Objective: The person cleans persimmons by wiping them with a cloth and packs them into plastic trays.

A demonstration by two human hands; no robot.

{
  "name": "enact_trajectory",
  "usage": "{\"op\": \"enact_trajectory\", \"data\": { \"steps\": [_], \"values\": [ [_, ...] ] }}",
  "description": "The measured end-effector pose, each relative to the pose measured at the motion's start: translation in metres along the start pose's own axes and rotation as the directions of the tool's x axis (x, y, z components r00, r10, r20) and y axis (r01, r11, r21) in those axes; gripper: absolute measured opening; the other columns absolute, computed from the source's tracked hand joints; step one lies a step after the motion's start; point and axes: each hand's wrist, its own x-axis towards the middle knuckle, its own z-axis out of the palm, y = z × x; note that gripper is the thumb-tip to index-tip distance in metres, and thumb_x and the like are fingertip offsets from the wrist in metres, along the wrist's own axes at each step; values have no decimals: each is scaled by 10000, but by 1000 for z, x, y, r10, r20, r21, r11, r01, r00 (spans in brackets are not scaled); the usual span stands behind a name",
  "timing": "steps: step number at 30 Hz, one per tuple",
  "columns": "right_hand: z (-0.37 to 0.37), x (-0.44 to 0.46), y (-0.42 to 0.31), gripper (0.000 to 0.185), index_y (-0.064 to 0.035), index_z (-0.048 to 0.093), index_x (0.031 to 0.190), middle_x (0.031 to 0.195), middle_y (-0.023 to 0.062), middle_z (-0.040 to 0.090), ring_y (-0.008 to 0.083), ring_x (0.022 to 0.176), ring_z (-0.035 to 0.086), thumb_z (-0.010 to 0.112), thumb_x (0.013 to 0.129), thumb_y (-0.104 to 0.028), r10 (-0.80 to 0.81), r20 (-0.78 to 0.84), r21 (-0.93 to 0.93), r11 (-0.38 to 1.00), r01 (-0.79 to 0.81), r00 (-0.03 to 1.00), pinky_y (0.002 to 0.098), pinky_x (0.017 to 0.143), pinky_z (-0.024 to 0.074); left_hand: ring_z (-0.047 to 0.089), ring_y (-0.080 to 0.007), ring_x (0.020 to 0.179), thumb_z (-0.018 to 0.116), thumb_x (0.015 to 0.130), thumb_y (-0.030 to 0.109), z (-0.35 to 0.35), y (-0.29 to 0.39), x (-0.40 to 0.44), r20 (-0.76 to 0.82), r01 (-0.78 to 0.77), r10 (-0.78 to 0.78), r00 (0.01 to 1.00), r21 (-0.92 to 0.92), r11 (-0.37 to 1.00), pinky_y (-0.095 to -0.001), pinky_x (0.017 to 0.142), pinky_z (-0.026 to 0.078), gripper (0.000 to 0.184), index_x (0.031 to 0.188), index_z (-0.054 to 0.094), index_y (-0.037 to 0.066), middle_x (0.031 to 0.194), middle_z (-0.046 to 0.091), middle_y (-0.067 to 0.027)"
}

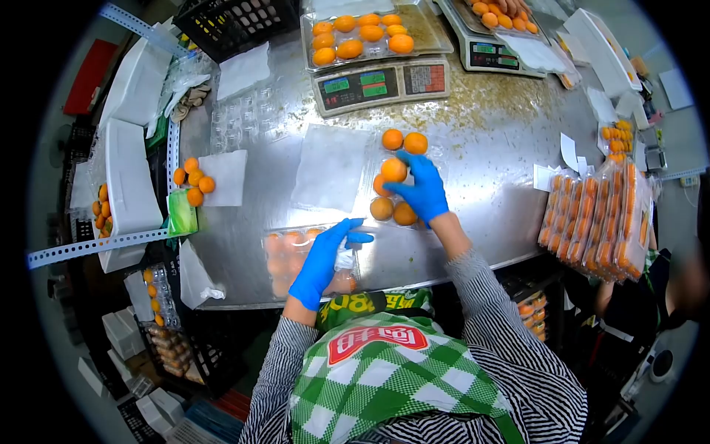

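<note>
Blue gloves cover both hands. My right hand (423, 188) is over a clear plastic tray holding several oranges, its thumb and fingers curved around one orange (394, 170) near the tray's middle. My left hand (320, 263) rests on a closed clear pack of oranges (283, 260) by the front edge, its fingers apart and pointing right. A small white piece (345, 259) shows beside its palm. Between the pack and the scale lies a white sheet (330, 166) on the metal table (473, 155).
A scale (381, 85) bears a tray of oranges at the back. Another scale (494, 55) stands right of it, with a person's hand above. Stacked orange packs (592, 218) stand at the right edge. Loose oranges (194, 177) and empty clear trays (248, 118) lie left.
</note>
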Motion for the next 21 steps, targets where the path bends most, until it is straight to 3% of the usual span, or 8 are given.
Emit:
{"op": "enact_trajectory", "data": {
  "steps": [1,4,7,15,18,21],
  "values": [
    [4,12,4,564,-78,558,1159,1014,133,568,316,932,555,750,676,-297,-9,-45,-84,996,5,999,408,795,453,564,-160,952,389,955,357,-2,0,0,-12,-5,5,1000,-9,1000,-280,884,407,459,1210,533,5,1050,638,-117],
    [12,36,9,560,-77,567,1130,944,135,567,319,860,562,735,679,-363,64,67,-299,953,-41,996,415,728,453,558,-169,972,408,950,337,-10,-1,-1,-53,-12,10,999,-31,999,-286,891,407,439,1203,538,2,1052,637,-118],
    [23,35,13,579,-78,568,1130,879,130,553,305,792,558,720,681,-411,-3,20,-472,882,12,1000,414,673,444,552,-173,985,421,945,327,-16,-4,-1,-99,-2,-4,995,-64,998,-286,896,407,429,1192,546,0,1055,638,-117],
    [36,24,16,556,-72,558,1156,876,130,555,299,776,566,708,711,-370,-27,-70,-449,893,-7,997,411,662,459,542,-165,981,432,935,305,-16,1,3,-134,49,-62,989,-98,994,-305,924,390,397,1180,559,19,1036,643,-107],
    [39,19,20,523,-73,561,1158,890,137,577,306,781,581,696,729,-340,-59,-134,-339,941,10,989,417,666,474,596,-161,886,467,927,274,-13,-3,6,-163,-10,4,987,-34,999,-252,808,449,386,1152,568,-23,944,662,-122],
    [38,13,27,501,-79,563,1167,918,142,598,311,776,592,687,740,-308,-123,-162,-312,948,67,979,425,667,483,537,-148,982,449,917,302,-18,-8,8,-143,90,-98,985,-67,994,-299,929,377,376,1192,567,73,1022,652,-86]
  ]
}}
